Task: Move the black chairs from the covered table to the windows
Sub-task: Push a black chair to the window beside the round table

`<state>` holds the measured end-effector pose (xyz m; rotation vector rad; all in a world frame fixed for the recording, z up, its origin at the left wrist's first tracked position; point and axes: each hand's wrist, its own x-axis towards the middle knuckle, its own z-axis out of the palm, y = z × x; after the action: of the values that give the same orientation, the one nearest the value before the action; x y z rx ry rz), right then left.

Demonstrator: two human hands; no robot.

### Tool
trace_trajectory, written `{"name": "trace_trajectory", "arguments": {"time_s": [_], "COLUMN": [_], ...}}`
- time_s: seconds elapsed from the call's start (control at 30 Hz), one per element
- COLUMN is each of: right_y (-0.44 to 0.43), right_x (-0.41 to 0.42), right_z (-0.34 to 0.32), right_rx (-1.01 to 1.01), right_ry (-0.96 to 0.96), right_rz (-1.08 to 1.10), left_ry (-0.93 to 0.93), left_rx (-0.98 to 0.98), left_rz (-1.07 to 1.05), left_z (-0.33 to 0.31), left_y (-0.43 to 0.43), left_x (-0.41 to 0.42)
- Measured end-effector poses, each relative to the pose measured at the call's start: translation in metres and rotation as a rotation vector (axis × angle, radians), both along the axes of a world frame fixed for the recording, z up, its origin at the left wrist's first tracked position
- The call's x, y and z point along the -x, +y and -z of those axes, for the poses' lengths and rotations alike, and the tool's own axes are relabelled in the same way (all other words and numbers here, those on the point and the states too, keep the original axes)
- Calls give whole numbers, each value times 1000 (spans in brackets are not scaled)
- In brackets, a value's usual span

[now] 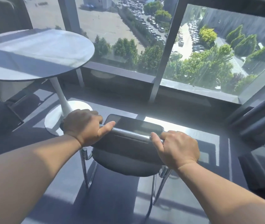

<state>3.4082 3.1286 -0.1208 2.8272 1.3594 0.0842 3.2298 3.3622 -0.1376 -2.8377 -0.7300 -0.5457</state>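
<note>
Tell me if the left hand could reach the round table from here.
Probably yes. The left hand grips the top rail of the chair, and the table stands close by on its left with nothing visible between them. It would have to let go of the chair first.

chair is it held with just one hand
No, the left hand and the right hand both grip the chrome back rail of the chair.
</note>
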Motion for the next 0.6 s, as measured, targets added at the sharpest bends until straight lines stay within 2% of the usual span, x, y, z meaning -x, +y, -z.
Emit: {"name": "trace_trajectory", "arguments": {"time_s": [0.4,0.6], "right_y": [56,97], "right_x": [-99,-130], "right_z": [-1,0], "right_rx": [-38,-15], "right_ry": [-23,-34], "right_rz": [-94,-112], "left_ry": [71,292], "left_rx": [9,150], "left_rz": [-115,-71], "left_z": [-4,-18], "left_y": [35,86], "left_x": [-74,-115]}}
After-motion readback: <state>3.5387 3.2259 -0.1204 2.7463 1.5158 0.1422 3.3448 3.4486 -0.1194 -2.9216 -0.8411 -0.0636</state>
